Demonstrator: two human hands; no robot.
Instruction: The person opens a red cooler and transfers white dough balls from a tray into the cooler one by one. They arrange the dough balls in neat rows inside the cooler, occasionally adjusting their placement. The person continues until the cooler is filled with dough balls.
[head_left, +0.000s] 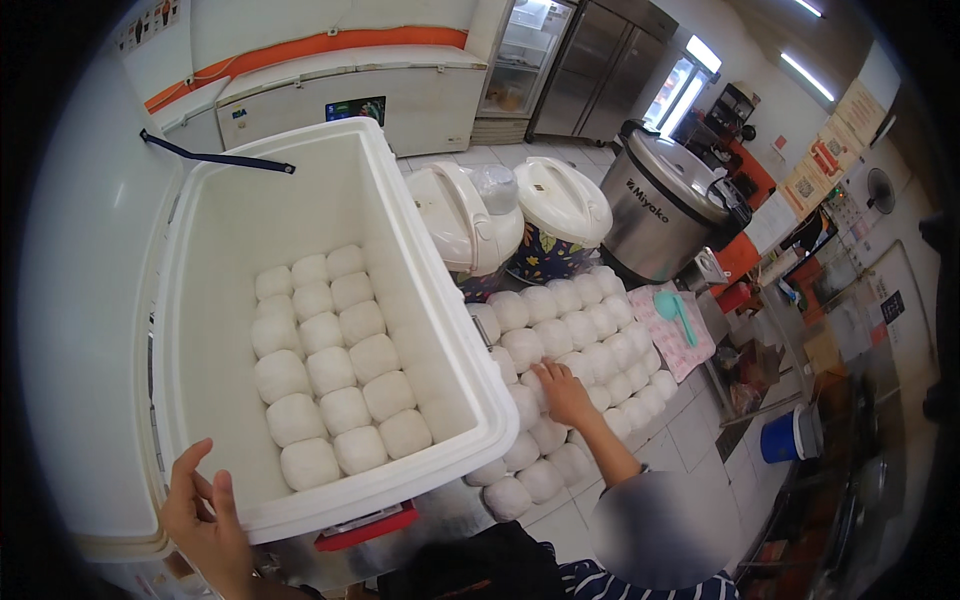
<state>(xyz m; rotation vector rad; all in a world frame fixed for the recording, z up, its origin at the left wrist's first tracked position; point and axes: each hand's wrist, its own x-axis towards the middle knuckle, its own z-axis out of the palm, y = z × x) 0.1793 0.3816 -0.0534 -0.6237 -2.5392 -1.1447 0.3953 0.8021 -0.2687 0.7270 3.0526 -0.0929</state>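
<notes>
My left hand (201, 510) is at the lower left, by the near corner of a large white cooler box (442, 300). Its fingers are spread, with nothing between them. My right hand is out of view. White rounded parcels (321, 330) sit in rows on the floor of the cooler box. The box's lid (97, 315) is raised on the left, with a dark stay strap (217, 159) at its far end. To the right of the box, many similar parcels (555, 337) stand in close rows. Another person's hand (562, 390) rests on these.
That person's blurred head (660, 525) is at the lower right. Behind the parcels stand two lidded rice warmers (562, 199) and a big steel Miyako rice cooker (656, 202). A green rice scoop (675, 311) lies on a pink cloth (694, 352). Chest freezers (420, 97) line the back.
</notes>
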